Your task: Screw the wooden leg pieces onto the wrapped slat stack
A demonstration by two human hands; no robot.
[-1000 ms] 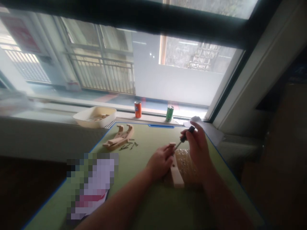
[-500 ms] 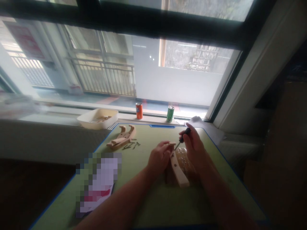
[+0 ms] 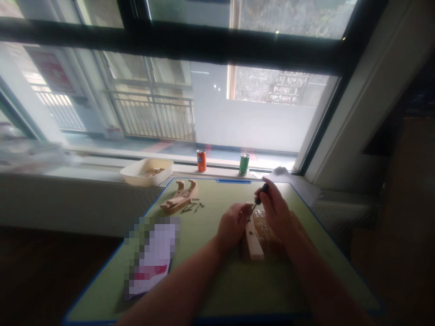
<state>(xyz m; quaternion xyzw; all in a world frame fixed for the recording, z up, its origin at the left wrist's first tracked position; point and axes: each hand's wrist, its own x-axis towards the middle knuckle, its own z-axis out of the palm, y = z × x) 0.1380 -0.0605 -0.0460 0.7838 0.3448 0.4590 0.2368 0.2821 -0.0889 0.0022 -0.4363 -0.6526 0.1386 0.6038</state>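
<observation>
Gripping far end of wooden piece, left hand seemingly steadies it; right hand, curled around screwdriver, holds it slanted, apparently so tip meets wood.

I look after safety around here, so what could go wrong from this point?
The screwdriver in the right hand could slip on the pale wooden piece and jab the left hand, which is close to its tip. The loose screws might roll if the green tabletop is bumped.
</observation>
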